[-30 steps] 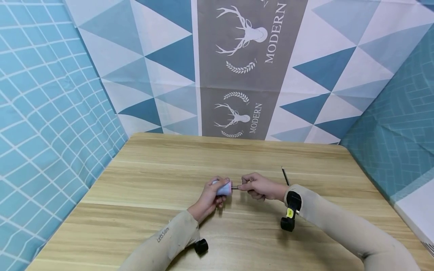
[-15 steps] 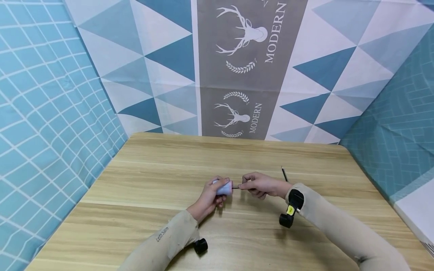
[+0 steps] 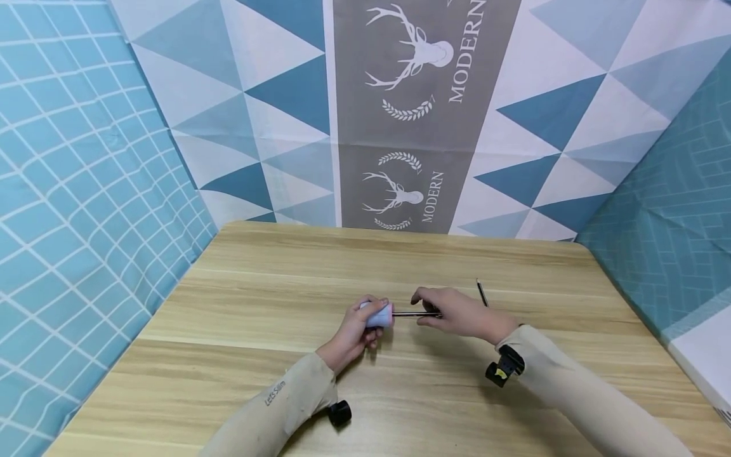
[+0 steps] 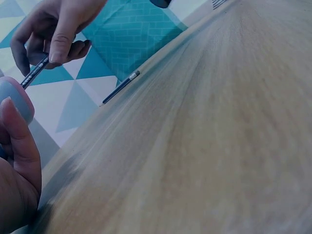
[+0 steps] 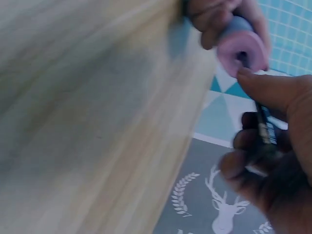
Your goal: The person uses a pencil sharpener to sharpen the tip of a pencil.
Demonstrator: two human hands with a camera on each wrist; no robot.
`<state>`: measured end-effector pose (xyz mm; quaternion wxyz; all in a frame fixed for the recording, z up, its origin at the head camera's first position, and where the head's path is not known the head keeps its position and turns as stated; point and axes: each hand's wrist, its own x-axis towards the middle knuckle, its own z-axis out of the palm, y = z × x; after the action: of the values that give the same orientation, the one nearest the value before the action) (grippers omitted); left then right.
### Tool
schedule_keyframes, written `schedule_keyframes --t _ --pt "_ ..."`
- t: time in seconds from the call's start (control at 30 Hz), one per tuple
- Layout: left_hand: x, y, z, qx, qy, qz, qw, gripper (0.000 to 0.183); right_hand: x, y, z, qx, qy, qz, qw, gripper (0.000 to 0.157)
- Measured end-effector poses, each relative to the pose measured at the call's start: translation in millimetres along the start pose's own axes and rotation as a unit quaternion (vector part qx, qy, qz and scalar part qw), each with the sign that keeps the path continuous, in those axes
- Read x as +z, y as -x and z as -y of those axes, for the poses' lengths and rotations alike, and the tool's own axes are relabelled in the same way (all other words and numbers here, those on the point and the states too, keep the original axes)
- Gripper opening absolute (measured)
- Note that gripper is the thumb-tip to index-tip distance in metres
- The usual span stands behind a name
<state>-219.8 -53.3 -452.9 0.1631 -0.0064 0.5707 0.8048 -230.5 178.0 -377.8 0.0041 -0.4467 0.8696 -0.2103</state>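
Observation:
My left hand (image 3: pixel 355 335) grips a light blue pencil sharpener (image 3: pixel 377 315) with a pink end, its thumb lying on top. A dark pencil (image 3: pixel 410 313) enters the sharpener's pink face, held roughly level. Around the pencil's other end curl the fingers of my right hand (image 3: pixel 459 313), the index finger raised above it and the thumb below. In the right wrist view, the pencil (image 5: pixel 265 130) runs from the hole in the pink face (image 5: pixel 230 48) past the thumb towards the curled fingers. The left wrist view shows the right thumb beside the pencil (image 4: pixel 35 72).
Another pencil (image 3: pixel 482 293) lies on the wooden table (image 3: pixel 285 393) beyond my right wrist. A white object (image 3: pixel 702 349) stands at the right edge. Patterned cloth (image 3: pixel 405 127) hangs behind the table, with blue cloth (image 3: pixel 74 209) along the left side.
My right hand has slid right along the pencil and turned, its thumb and index finger now wider apart. More of the pencil shows. The left hand and sharpener stay nearly in place.

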Motion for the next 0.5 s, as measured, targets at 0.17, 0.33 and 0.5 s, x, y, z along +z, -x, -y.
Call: schedule_keyframes --t 0.17,0.33,0.5 --pt "-0.1 0.5 0.1 -0.001 0.002 0.004 1.0 0.016 14.0 4.7 -2.8 -0.085 0.092 -0.068 0.99 0.023" --pt "-0.1 -0.4 1.0 0.001 0.003 0.005 1.0 0.018 24.6 5.2 -8.3 -0.167 0.203 -0.129 0.956 0.007" --pt "-0.4 -1.2 1.9 0.003 0.002 0.006 1.0 0.018 29.4 1.3 -12.8 -0.252 0.358 -0.158 0.885 0.037"
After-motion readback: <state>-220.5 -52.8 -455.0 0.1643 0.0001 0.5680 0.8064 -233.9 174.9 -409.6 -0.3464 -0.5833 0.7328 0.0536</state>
